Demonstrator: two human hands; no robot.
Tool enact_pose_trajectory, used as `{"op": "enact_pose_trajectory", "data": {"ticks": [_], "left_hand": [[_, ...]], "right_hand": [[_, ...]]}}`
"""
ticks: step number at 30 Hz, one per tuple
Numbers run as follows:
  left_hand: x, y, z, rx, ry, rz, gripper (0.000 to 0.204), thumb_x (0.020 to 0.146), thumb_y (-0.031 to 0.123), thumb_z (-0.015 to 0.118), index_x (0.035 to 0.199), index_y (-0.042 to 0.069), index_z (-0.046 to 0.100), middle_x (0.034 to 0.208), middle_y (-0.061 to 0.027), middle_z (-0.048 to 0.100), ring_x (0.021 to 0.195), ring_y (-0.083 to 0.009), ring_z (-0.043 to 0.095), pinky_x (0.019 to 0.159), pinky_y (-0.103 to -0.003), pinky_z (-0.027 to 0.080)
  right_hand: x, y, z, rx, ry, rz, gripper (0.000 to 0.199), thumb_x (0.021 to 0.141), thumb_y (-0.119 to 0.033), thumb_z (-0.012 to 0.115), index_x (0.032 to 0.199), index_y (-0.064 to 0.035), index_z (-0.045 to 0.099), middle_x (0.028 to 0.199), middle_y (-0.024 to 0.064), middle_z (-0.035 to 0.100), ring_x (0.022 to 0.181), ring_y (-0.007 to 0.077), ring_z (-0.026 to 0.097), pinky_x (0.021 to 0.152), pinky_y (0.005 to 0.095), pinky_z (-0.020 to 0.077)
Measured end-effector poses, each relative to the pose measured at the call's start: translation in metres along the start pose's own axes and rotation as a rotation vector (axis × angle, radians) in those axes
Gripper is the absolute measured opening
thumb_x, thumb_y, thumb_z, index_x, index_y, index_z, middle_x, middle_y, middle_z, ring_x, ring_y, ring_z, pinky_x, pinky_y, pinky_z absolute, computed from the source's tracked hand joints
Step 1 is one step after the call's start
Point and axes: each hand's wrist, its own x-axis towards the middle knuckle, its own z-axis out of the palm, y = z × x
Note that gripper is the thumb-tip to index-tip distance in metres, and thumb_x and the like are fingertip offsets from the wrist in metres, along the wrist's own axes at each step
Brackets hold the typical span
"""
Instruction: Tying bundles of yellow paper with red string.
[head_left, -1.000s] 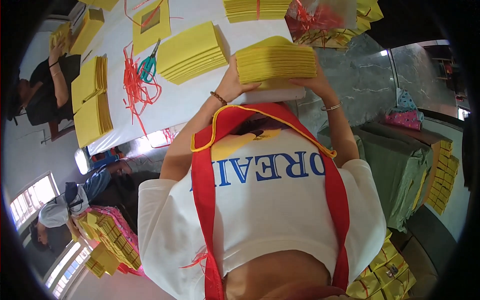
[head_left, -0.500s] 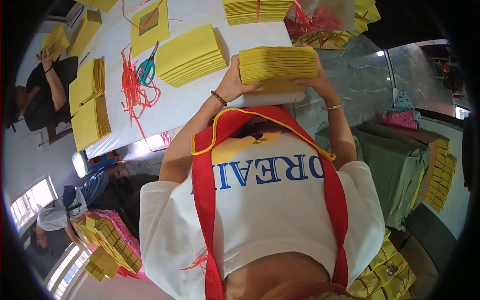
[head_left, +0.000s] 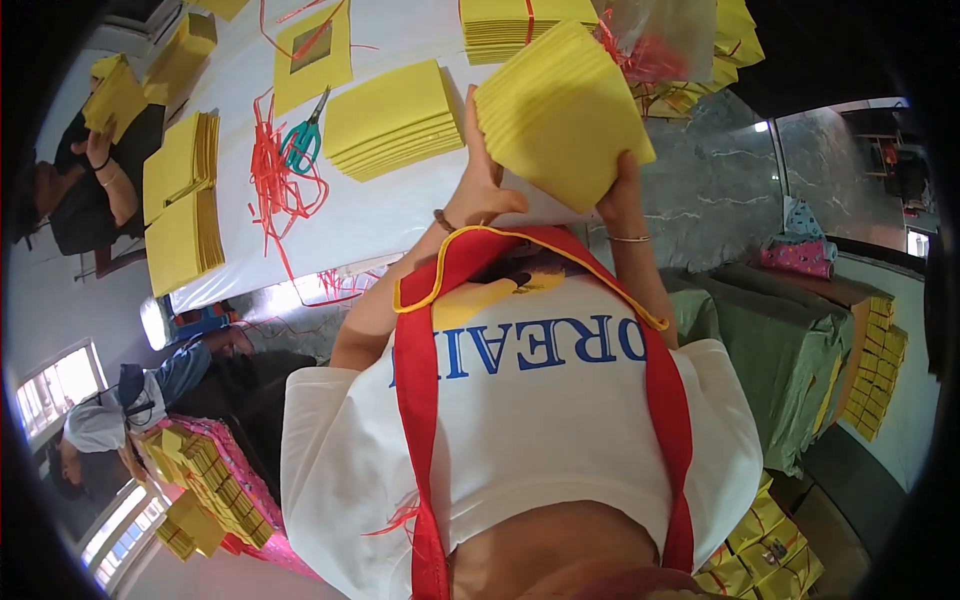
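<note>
Between my hands, above the near edge of the white table, a thick stack of yellow paper packets (head_left: 572, 118) is raised and tilted, its broad face toward me. My left hand (head_left: 484, 188) grips its left side, with the fingers partly hidden behind it and the thumb sticking out below. At the lower right corner, my right hand (head_left: 622, 190) holds the stack between thumb and fingers. Just left of my left hand, another yellow stack (head_left: 392, 115) lies fanned in steps on the table. Teal-handled scissors (head_left: 300, 145) rest beside a tangle of red plastic ribbon (head_left: 272, 185).
More yellow stacks (head_left: 185, 235) line the table's left side, where a co-worker's hand (head_left: 98, 150) holds a yellow packet. A ribbon-tied stack (head_left: 490, 30) lies at the far edge. Large green-wrapped bales (head_left: 770, 335) stand to my right. Another person sits at lower left.
The stack has turned from edge-on to showing its broad face, tilting upward between my hands. My right hand has shifted down to its lower corner. The co-worker's packet has moved slightly.
</note>
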Motion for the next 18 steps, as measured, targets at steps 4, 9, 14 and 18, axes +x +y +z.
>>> {"op": "enact_pose_trajectory", "data": {"ticks": [4, 9, 14, 18], "left_hand": [[0.010, 0.016, 0.013, 0.275, 0.135, -0.117, 0.126, 0.052, 0.020, 0.083, 0.136, 0.010, -0.010, 0.133, -0.0132, 0.025, 0.124, -0.0244, 0.028, 0.101, -0.038, 0.025], [0.007, 0.026, 0.006, 0.414, 0.107, -0.006, 0.113, 0.061, 0.008, 0.077, 0.135, 0.005, -0.009, 0.125, -0.0152, 0.035, 0.111, -0.0247, 0.044, 0.093, -0.036, 0.036], [0.000, 0.017, -0.001, 0.493, 0.013, -0.002, 0.116, 0.059, 0.012, 0.079, 0.135, 0.003, -0.008, 0.124, -0.0170, 0.038, 0.114, -0.0256, 0.042, 0.096, -0.035, 0.034], [-0.006, -0.011, -0.016, 0.577, -0.059, -0.095, 0.125, 0.053, 0.019, 0.083, 0.134, 0.001, -0.010, 0.124, -0.0176, 0.038, 0.116, -0.0269, 0.039, 0.097, -0.033, 0.032]], "right_hand": [[-0.006, 0.015, 0.007, 0.017, -0.043, 0.003, 0.078, 0.067, -0.041, 0.071, 0.128, -0.0079, 0.035, 0.126, 0.0056, 0.043, 0.117, 0.0217, 0.040, 0.098, 0.0379, 0.0336], [-0.013, -0.034, 0.001, -0.286, -0.343, 0.046, 0.095, 0.062, -0.028, 0.075, 0.136, -0.0104, 0.018, 0.133, 0.0054, 0.034, 0.123, 0.0216, 0.033, 0.101, 0.0343, 0.0268], [0.000, -0.070, 0.038, -0.891, -0.419, -0.022, 0.099, 0.055, -0.011, 0.080, 0.135, -0.0080, 0.022, 0.128, 0.0063, 0.040, 0.117, 0.0174, 0.037, 0.097, 0.0313, 0.0310], [-0.006, -0.050, 0.043, -0.910, -0.273, 0.206, 0.075, 0.060, -0.006, 0.077, 0.124, -0.0038, 0.040, 0.116, 0.0066, 0.051, 0.105, 0.0152, 0.048, 0.087, 0.0287, 0.0404]]}}
